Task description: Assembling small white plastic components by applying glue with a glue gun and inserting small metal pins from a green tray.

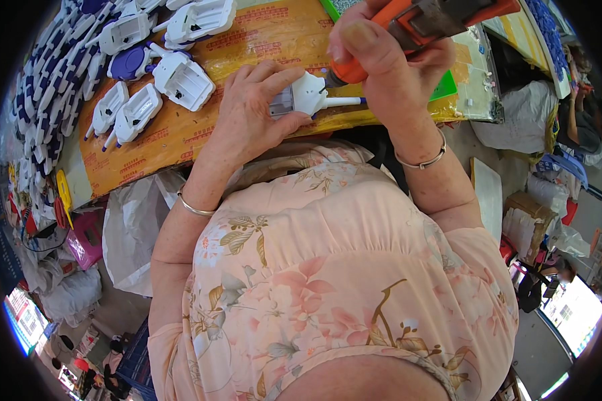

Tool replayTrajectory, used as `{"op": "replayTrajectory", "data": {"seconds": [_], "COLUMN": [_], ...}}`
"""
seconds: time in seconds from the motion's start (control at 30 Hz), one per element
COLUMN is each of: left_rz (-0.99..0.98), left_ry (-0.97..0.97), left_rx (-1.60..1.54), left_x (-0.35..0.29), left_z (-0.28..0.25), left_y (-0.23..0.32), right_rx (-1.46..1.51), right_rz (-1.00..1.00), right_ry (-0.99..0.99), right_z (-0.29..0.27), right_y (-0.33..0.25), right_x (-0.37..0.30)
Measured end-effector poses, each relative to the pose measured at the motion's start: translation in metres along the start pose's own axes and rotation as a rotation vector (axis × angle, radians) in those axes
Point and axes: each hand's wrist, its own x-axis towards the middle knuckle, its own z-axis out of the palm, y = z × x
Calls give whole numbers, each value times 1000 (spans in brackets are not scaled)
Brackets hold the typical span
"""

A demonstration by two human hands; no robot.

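Observation:
My left hand [246, 110] is closed around a white and purple plastic housing [310, 95], pressing it onto the table. The housing has a grey recess and a thin white stem pointing right. In my right hand [398, 79] is an orange and black power screwdriver [351, 71], tilted down to the left. Its dark tip meets the white part of the housing, or hovers just over it; I cannot tell which. Left of my left hand lie several similar white housings [183, 81], with their hollow sides up.
The worktable [155, 152] is covered in brown tape. A big pile of white and purple parts [50, 87] fills its left end. Behind my right hand shows a green tray [445, 85]. Yellow-handled snips [64, 197] hang at the left edge. White sacks [137, 234] stand below.

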Motion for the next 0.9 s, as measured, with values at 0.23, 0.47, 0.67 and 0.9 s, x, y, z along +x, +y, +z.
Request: {"op": "replayTrajectory", "data": {"seconds": [0.23,0.47,0.67,0.9], "left_rz": [-35,194,149,132], "left_ry": [-32,116,100,140], "left_rx": [3,55,-197,-258], "left_x": [1,8,8,5], "left_z": [-3,-2,4,6], "left_y": [5,14,17,18], "right_rx": [331,630,236,227], "right_rz": [-593,312,43,52], "right_ry": [-325,140,25,14], "right_z": [-17,8,11,8], "right_y": [49,-25,-40,-41], "right_x": [27,1,0,-3]}}
